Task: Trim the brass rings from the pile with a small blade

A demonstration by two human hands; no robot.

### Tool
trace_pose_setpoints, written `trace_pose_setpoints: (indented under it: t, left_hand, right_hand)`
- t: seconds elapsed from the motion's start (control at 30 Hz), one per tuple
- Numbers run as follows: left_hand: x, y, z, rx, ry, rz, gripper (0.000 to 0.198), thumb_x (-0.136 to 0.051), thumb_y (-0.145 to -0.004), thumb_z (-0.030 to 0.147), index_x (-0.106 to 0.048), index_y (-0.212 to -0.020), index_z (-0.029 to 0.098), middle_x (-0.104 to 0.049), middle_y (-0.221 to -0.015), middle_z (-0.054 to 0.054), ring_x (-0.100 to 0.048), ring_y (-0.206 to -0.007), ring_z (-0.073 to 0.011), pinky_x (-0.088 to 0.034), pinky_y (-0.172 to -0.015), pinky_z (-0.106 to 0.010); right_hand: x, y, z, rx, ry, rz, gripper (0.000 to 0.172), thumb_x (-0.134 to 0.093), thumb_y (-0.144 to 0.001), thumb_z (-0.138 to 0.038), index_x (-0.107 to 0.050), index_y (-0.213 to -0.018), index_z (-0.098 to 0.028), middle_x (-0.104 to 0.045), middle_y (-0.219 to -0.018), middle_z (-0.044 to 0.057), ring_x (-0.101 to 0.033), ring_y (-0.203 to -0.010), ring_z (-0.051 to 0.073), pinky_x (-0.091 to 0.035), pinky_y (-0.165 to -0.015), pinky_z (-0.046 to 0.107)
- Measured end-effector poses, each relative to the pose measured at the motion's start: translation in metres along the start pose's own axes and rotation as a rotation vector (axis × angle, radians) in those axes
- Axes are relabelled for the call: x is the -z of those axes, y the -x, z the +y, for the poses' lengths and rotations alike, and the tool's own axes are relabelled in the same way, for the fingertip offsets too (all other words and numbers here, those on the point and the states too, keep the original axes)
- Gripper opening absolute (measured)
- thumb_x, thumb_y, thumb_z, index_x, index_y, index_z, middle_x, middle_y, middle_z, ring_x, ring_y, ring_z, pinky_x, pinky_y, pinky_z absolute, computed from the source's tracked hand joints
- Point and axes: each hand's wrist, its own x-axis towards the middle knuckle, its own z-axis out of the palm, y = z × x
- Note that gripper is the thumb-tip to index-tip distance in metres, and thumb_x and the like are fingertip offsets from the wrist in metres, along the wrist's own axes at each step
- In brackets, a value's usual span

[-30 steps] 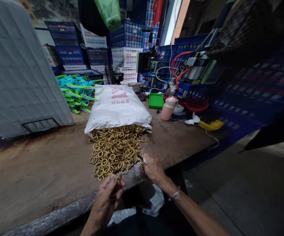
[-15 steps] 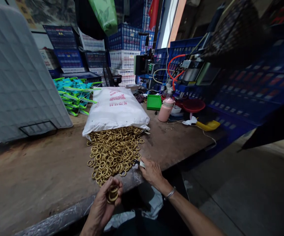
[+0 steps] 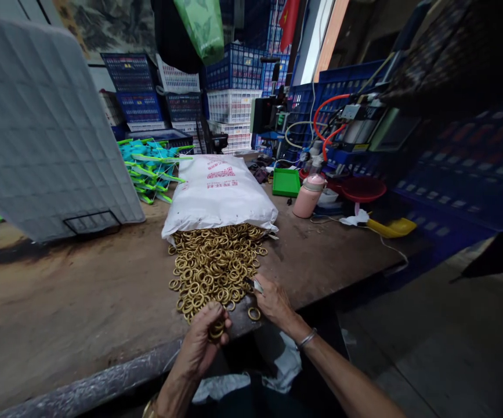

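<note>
A heap of gold-coloured rings [image 3: 216,264] spills from the mouth of a white sack [image 3: 223,200] onto the brown table. At the heap's near edge, my left hand [image 3: 207,331] is curled around a few rings [image 3: 217,331]; its fingers hide part of them. My right hand [image 3: 272,302] is closed on a small tool with a black tip and pale body [image 3: 256,285], whose kind I cannot make out. That tip is at the heap's right side. One loose ring [image 3: 254,314] lies apart from the heap, just left of my right hand.
A pale quilted panel [image 3: 55,133] stands at left. Behind are blue-green plastic pieces [image 3: 153,165] and stacked crates [image 3: 234,104]. A green tray [image 3: 286,182], pink bottle [image 3: 309,197], red dish [image 3: 363,189] and yellow scoop [image 3: 393,227] occupy the right. The table's front edge is plastic-wrapped.
The view has turned slightly left. A single ring now lies separate near the table's front edge by my right hand. My left hand has risen a little toward the heap, its fingers more closed.
</note>
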Motion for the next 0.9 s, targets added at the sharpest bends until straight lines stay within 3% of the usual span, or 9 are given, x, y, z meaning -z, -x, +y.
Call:
trace_pose_setpoints:
  t: [0.13, 0.27, 0.4, 0.53, 0.67, 0.77, 0.9]
  left_hand:
    - [-0.004, -0.002, -0.002, -0.07, -0.088, 0.026, 0.026, -0.069, -0.064, 0.034, -0.053, -0.069, 0.014, -0.052, -0.059, 0.002, -0.049, -0.05, -0.0078, -0.034, -0.036, -0.015]
    - [-0.006, -0.008, -0.006, -0.173, -0.207, 0.102, 0.035, -0.067, -0.064, 0.041, -0.054, -0.084, 0.016, -0.05, -0.056, 0.005, -0.046, -0.045, -0.0074, -0.032, -0.033, -0.014]
    - [-0.007, -0.014, -0.007, -0.235, -0.33, 0.143, 0.04, -0.063, -0.067, 0.045, -0.052, -0.093, 0.016, -0.049, -0.053, 0.006, -0.044, -0.041, -0.0072, -0.031, -0.032, -0.015]
    - [-0.01, -0.014, -0.006, -0.222, -0.422, 0.146, 0.036, -0.059, -0.069, 0.046, -0.054, -0.085, 0.015, -0.048, -0.048, 0.006, -0.037, -0.034, -0.0048, -0.027, -0.032, -0.015]
    - [-0.012, -0.012, -0.004, -0.246, -0.465, 0.168, 0.028, -0.056, -0.07, 0.043, -0.051, -0.067, 0.016, -0.047, -0.047, 0.006, -0.035, -0.036, -0.0051, -0.026, -0.036, -0.017]
    - [-0.009, -0.011, -0.002, -0.404, -0.62, 0.203, 0.022, -0.055, -0.071, 0.035, -0.052, -0.061, 0.016, -0.048, -0.05, 0.004, -0.04, -0.045, -0.008, -0.034, -0.045, -0.019]
    - [-0.005, -0.01, 0.002, -0.616, -0.891, 0.163, 0.015, -0.054, -0.071, 0.026, -0.057, -0.06, 0.016, -0.051, -0.056, 0.002, -0.046, -0.056, -0.0118, -0.037, -0.056, -0.022]
  right_hand:
    - [-0.004, -0.003, -0.004, 0.027, -0.127, 0.038, 0.013, -0.039, -0.077, -0.02, -0.049, -0.069, -0.019, -0.047, -0.056, -0.003, -0.04, -0.052, 0.01, -0.028, -0.052, 0.02]
    - [-0.004, -0.002, -0.017, 0.051, -0.351, 0.056, 0.021, -0.038, -0.08, -0.03, -0.047, -0.065, -0.018, -0.044, -0.056, -0.004, -0.039, -0.053, 0.009, -0.031, -0.052, 0.02]
    - [-0.001, 0.002, -0.035, 0.008, -0.577, 0.008, 0.022, -0.042, -0.079, -0.034, -0.047, -0.065, -0.018, -0.043, -0.056, -0.005, -0.04, -0.053, 0.008, -0.033, -0.053, 0.019]
    - [0.002, 0.007, -0.051, -0.056, -0.742, -0.087, 0.021, -0.044, -0.078, -0.034, -0.045, -0.063, -0.018, -0.041, -0.051, -0.006, -0.039, -0.05, 0.008, -0.035, -0.052, 0.02]
    - [-0.001, 0.011, -0.056, -0.033, -0.729, -0.146, 0.024, -0.042, -0.08, -0.034, -0.045, -0.063, -0.018, -0.044, -0.052, -0.005, -0.042, -0.05, 0.008, -0.036, -0.053, 0.021]
    - [-0.001, 0.011, -0.054, 0.049, -0.59, -0.135, 0.023, -0.042, -0.082, -0.034, -0.048, -0.067, -0.018, -0.047, -0.056, -0.004, -0.043, -0.053, 0.009, -0.034, -0.054, 0.021]
    - [0.002, 0.011, -0.056, 0.163, -0.489, -0.138, 0.021, -0.043, -0.083, -0.036, -0.051, -0.075, -0.018, -0.048, -0.064, -0.004, -0.042, -0.058, 0.009, -0.034, -0.056, 0.02]
